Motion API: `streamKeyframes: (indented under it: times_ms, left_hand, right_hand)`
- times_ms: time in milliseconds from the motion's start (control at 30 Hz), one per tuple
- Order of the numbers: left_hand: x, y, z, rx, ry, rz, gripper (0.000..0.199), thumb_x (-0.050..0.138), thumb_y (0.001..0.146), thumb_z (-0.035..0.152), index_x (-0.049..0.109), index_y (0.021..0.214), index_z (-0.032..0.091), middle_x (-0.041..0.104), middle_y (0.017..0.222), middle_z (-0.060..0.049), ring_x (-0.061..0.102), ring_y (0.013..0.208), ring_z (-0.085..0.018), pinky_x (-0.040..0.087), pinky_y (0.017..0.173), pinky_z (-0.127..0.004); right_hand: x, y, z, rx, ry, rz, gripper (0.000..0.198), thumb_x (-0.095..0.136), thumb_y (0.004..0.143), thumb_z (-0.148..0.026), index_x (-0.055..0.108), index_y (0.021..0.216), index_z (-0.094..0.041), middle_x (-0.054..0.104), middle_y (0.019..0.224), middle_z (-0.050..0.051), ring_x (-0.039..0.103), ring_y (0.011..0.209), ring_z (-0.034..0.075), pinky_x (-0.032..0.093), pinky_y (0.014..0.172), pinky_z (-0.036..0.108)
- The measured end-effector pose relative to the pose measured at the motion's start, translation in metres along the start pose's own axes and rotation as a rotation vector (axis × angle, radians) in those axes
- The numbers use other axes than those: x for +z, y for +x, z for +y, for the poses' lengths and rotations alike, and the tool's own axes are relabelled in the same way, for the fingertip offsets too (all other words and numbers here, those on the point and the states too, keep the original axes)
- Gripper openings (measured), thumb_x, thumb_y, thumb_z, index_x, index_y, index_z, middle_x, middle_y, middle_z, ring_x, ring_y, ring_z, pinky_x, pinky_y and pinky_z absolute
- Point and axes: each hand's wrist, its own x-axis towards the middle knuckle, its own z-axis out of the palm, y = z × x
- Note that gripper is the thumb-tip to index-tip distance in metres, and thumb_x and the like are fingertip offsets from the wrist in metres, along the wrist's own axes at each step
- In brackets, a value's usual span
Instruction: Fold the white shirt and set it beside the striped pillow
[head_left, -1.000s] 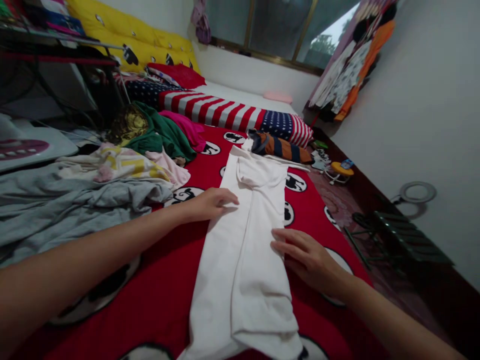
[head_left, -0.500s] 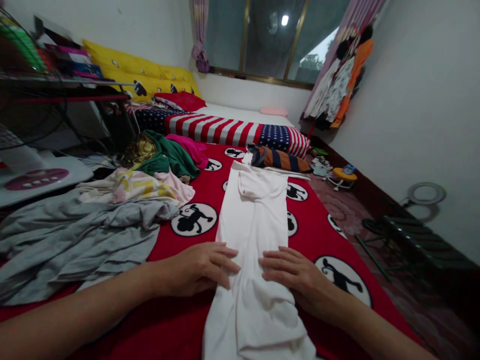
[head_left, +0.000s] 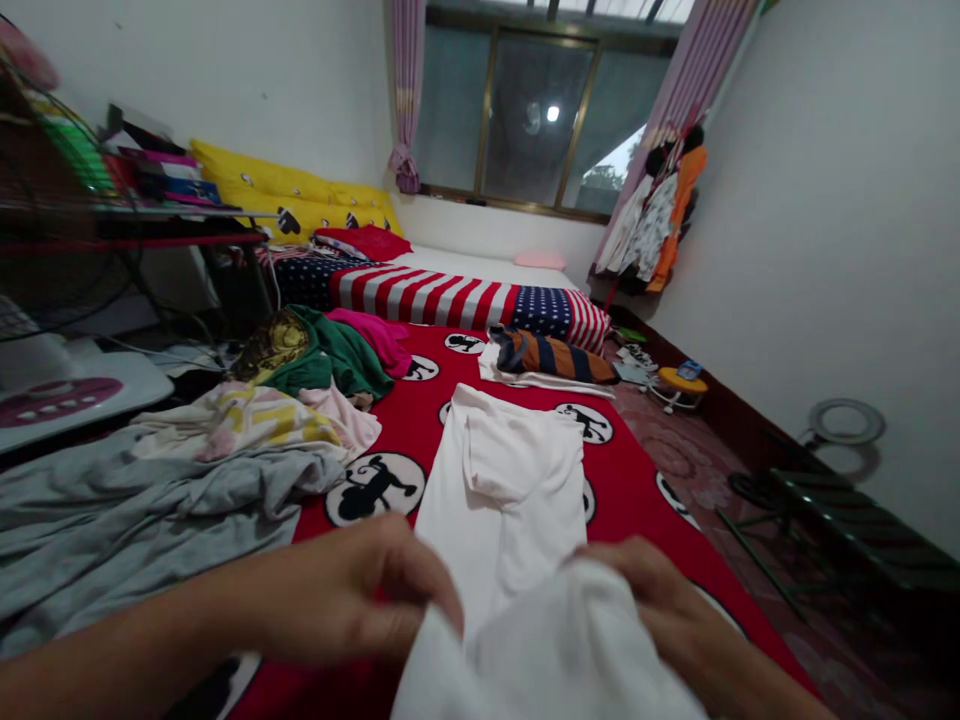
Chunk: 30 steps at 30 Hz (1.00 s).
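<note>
Since 0.5 s ago both hands left flat press, lifted near hem toward cam. Head view: 1 white garment (head_left: pixel 504 490) on red blanket (head_left: pixel 637 470), 2 hands. Left hand (head_left: pixel 352 590) at 7, right hand (head_left: pixel 660 600) at 5, each pinched shut on hem, knuckles up.

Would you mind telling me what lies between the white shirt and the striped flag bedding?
In the head view, a folded orange-and-navy striped garment lies on the red blanket between the white shirt and flag bedding.

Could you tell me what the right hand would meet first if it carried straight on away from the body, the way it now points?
Probably only more of the white garment that the right hand grips, lying flat ahead on the red blanket.
</note>
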Motion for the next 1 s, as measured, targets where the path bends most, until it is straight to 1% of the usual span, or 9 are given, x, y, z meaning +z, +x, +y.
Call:
streamKeyframes:
  times_ms: [100,200,267,400,533,733,800,900,1000]
  left_hand:
    - [-0.031,0.058,-0.014,-0.079,-0.369,0.434,0.043,0.066,0.076,0.053,0.064,0.102,0.018,0.067,0.088,-0.004,0.062,0.070,-0.015,0.045,0.057,-0.019]
    - [-0.041,0.091,-0.045,-0.261,-0.652,0.628,0.061,0.069,0.072,0.054,0.051,0.117,0.017,0.064,0.087,-0.005,0.061,0.063,-0.013,0.045,0.054,-0.020]
    - [-0.036,0.091,-0.066,-0.313,-0.684,0.627,0.068,0.074,0.069,0.050,0.046,0.122,0.017,0.063,0.083,-0.004,0.059,0.060,-0.011,0.043,0.053,-0.019]
    - [-0.021,0.070,-0.086,-0.224,-0.567,0.546,0.080,0.079,0.065,0.043,0.042,0.132,0.019,0.063,0.080,-0.001,0.061,0.070,-0.013,0.043,0.059,-0.020]
    - [-0.017,0.077,-0.079,-0.148,-0.481,0.498,0.078,0.079,0.065,0.039,0.045,0.132,0.016,0.066,0.088,-0.005,0.063,0.081,-0.018,0.046,0.069,-0.025]
    - [-0.013,0.072,-0.047,0.004,-0.388,0.618,0.055,0.074,0.068,0.037,0.059,0.117,0.017,0.066,0.098,-0.006,0.060,0.078,-0.016,0.046,0.065,-0.024]
    - [-0.006,0.047,-0.039,-0.024,-0.268,0.497,0.050,0.070,0.073,0.034,0.059,0.120,0.019,0.066,0.096,-0.005,0.061,0.079,-0.016,0.047,0.067,-0.024]
    - [0.005,0.010,-0.037,-0.183,-0.164,0.244,0.065,0.067,0.076,0.028,0.045,0.136,0.024,0.067,0.088,-0.002,0.062,0.074,-0.016,0.047,0.063,-0.023]
    - [0.005,0.006,-0.045,-0.322,-0.138,0.210,0.072,0.064,0.078,0.034,0.035,0.143,0.021,0.067,0.079,-0.001,0.064,0.066,-0.017,0.047,0.056,-0.023]
  right_hand:
    - [-0.026,0.054,0.027,0.051,0.354,0.443,0.035,0.061,0.071,-0.056,0.064,0.076,-0.021,0.063,0.066,0.004,0.058,0.061,0.018,0.047,0.054,0.027]
    - [-0.032,0.079,0.064,0.266,0.504,0.608,0.046,0.064,0.069,-0.058,0.062,0.095,-0.021,0.064,0.077,0.006,0.059,0.060,0.017,0.046,0.051,0.027]
    - [-0.025,0.073,0.085,0.279,0.526,0.667,0.055,0.071,0.066,-0.054,0.057,0.109,-0.022,0.065,0.088,0.005,0.061,0.065,0.016,0.047,0.054,0.026]
    - [-0.004,0.043,0.102,0.226,0.505,0.654,0.072,0.076,0.062,-0.053,0.051,0.123,-0.025,0.065,0.090,0.003,0.064,0.072,0.018,0.049,0.058,0.026]
    - [0.001,0.044,0.088,0.167,0.466,0.571,0.075,0.080,0.059,-0.048,0.053,0.124,-0.023,0.068,0.095,0.007,0.066,0.086,0.025,0.052,0.070,0.034]
    - [-0.004,0.042,0.045,0.045,0.512,0.610,0.062,0.080,0.061,-0.038,0.059,0.118,-0.024,0.065,0.116,0.008,0.063,0.098,0.023,0.050,0.079,0.032]
    - [-0.001,0.024,0.043,0.067,0.503,0.551,0.058,0.078,0.066,-0.038,0.058,0.118,-0.025,0.068,0.108,0.006,0.065,0.092,0.021,0.050,0.075,0.029]
    - [0.002,0.000,0.056,0.257,0.441,0.348,0.046,0.076,0.068,-0.043,0.062,0.106,-0.020,0.070,0.082,0.004,0.064,0.069,0.016,0.048,0.059,0.024]
    - [-0.007,0.001,0.070,0.344,0.329,0.361,0.045,0.073,0.068,-0.053,0.062,0.092,-0.016,0.065,0.066,0.002,0.057,0.050,0.011,0.038,0.043,0.019]
